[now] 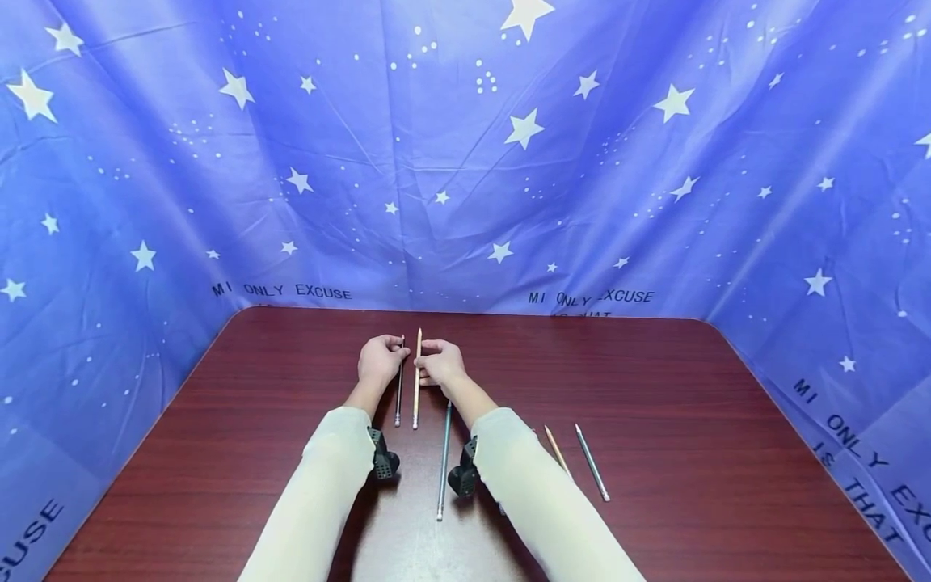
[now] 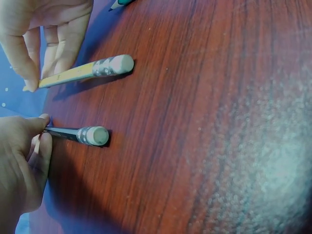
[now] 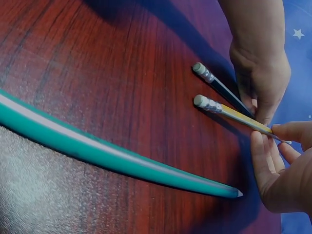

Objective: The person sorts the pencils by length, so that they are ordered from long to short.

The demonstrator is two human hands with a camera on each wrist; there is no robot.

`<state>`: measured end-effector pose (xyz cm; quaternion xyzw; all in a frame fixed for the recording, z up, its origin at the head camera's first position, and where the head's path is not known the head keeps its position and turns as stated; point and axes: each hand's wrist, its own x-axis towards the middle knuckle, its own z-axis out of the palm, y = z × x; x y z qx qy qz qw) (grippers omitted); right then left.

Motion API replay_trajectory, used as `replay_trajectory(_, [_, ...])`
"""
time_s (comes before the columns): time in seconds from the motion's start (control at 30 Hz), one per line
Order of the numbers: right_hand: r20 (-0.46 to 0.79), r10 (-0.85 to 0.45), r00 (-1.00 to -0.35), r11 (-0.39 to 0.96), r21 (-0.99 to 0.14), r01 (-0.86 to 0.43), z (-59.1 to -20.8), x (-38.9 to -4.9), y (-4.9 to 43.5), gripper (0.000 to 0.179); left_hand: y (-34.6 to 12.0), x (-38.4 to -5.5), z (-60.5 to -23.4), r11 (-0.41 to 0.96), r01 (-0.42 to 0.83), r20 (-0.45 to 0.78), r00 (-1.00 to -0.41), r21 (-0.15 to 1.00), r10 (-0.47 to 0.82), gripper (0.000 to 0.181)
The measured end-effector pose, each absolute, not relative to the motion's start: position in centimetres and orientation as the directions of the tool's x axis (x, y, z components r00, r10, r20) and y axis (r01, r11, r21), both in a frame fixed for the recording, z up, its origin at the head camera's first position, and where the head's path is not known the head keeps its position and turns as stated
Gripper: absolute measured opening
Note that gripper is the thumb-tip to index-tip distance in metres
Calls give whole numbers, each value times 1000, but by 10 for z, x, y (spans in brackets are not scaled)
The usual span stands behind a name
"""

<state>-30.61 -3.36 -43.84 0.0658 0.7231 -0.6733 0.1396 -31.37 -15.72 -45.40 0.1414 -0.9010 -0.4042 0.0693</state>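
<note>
Nearest the head camera, the left sleeve and right sleeve extend from 6 o'clock toward the worktop. Clock directions below refer to the head view, with 12 o'clock at the far edge.

Hand state: both hands are occupied and apart. The left hand pinches the black pencil near its sharpened end. The right hand pinches the yellow pencil likewise.

Governing relation: the black pencil lies just beside the yellow pencil, at 9 o'clock, with a narrow gap between. Both long axes run nearly parallel, points to 12 o'clock, erasers to 6 o'clock. Whether the pointed ends are raised off the worktop cannot be told.

Remaining pencils: the green pencil lies between the forearms, between 5 and 6 o'clock of the yellow pencil, its axis close to 12–6. At 4 o'clock lie the teal pencil and a second yellow-orange pencil, partly covered by the right sleeve; both point to 11 o'clock. The right hand is nearer to all three.

Clearance: the far edge is near the held points. Lateral room extends at 9 o'clock from the left hand.
</note>
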Motion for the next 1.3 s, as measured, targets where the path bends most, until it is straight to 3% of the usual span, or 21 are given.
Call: replay_trajectory(1.3, [-266,37,-963,254,-930,267,-452,-314,-41,23,-159,-316,-459,630,-197,14,-949,751,-314,27])
